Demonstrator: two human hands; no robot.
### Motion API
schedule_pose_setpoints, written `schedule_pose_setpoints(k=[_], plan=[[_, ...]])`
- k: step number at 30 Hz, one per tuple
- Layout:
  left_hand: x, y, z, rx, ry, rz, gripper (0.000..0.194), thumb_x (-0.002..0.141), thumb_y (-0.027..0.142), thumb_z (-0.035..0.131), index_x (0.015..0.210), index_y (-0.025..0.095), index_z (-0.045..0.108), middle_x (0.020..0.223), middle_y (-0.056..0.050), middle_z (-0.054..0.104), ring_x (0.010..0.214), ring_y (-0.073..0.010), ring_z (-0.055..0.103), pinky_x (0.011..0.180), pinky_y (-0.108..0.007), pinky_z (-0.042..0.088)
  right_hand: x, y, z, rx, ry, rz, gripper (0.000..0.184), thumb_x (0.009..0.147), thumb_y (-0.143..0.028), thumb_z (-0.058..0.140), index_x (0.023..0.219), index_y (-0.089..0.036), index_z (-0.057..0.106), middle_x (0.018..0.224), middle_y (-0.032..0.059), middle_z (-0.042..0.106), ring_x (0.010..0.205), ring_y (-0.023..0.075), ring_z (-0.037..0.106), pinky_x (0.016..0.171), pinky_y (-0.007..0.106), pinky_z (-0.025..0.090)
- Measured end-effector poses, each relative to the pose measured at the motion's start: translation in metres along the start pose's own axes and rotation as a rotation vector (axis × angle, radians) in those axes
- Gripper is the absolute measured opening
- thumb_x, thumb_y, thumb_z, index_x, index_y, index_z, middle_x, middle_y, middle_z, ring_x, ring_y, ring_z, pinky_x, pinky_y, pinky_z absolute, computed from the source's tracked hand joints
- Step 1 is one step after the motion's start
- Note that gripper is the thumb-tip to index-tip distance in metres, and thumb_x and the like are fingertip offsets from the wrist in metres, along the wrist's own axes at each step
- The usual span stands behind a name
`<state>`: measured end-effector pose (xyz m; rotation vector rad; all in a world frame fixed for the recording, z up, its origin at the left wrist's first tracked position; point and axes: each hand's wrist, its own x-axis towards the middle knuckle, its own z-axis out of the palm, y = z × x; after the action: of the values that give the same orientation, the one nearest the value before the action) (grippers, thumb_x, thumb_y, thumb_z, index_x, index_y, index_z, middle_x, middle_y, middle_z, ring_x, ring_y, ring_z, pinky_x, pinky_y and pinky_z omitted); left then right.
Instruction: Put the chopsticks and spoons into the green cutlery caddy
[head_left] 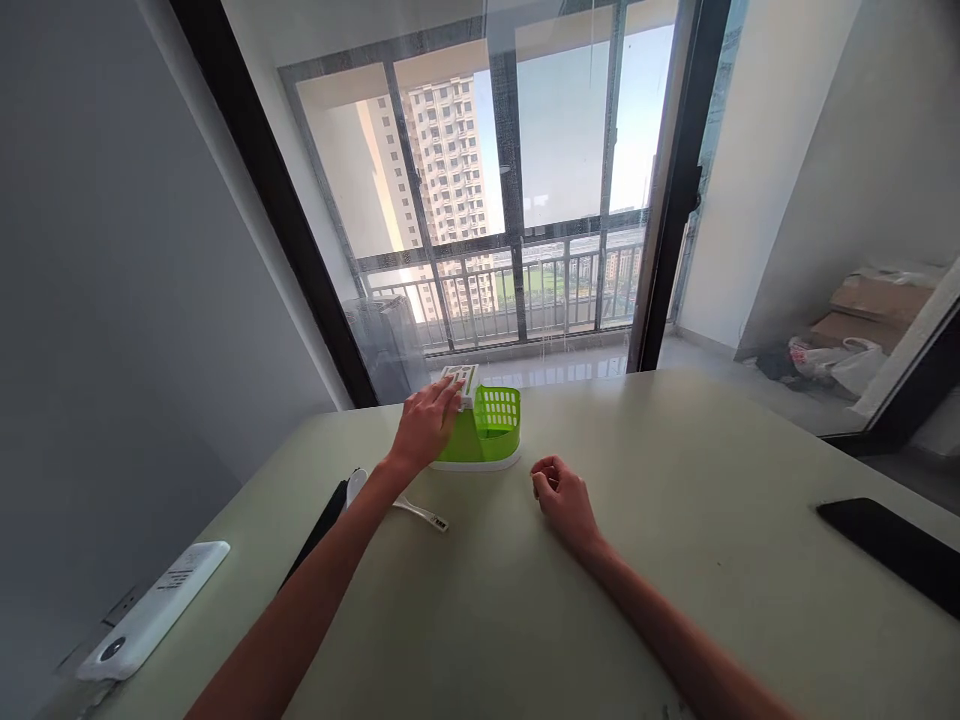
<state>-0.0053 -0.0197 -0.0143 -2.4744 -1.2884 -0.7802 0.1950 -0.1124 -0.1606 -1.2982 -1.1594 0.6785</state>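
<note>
Currently laying the left hand (426,418) over the left part of the green basket (491,450), fingers close together and touching the white slotted piece (470,388) on top. Cannot tell whether gripping this piece or only pressing on it. Holding the right hand (566,502) just to the right of the basket and nearer the body, apart from it, fingers curled narrow toward the thumb. See the basket upright on the pale table (637,640), near the far edge, with a white base (487,465) below and holes in the upper wall. Find a white spoon (356,484) left of the basket and nearer the body, beside a long black thing (316,535), both partly behind the left forearm (322,565). Notice also a white handle (424,514) in front of the basket; cannot tell whether joined to the spoon. Spot a white plastic case (161,600) well left of the basket, and a flat black thing (889,545) well to its right. Look past the basket to a large window (555,160), with cardboard boxes (870,310) far off to the right.
</note>
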Motion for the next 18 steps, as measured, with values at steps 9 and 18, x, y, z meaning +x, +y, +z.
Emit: schedule_pose_setpoints(k=[9,18], plan=[[-0.001,-0.042,-0.002,0.063,0.013,-0.112,0.047,0.106,0.041,0.025,0.142,0.031,0.054,0.152,0.002,0.05,0.137,-0.0228,0.046,0.115,-0.041,0.034,-0.001,-0.002,-0.001,0.015,-0.016,0.019,0.014,0.079,-0.034,0.051,0.08,-0.022,0.058,0.06,-0.0028,0.059,0.051,0.0148,0.051,0.051,0.025,0.038],[0.012,-0.107,-0.008,0.151,-0.064,-0.244,0.049,0.105,0.043,0.023,0.145,0.034,0.05,0.155,0.005,0.046,0.136,-0.0248,0.047,0.112,-0.04,0.036,-0.001,-0.001,-0.001,0.012,-0.024,0.032,0.014,0.079,-0.035,0.051,0.08,-0.023,0.058,0.059,-0.0029,0.059,0.05,0.0152,0.051,0.05,0.026,0.038]])
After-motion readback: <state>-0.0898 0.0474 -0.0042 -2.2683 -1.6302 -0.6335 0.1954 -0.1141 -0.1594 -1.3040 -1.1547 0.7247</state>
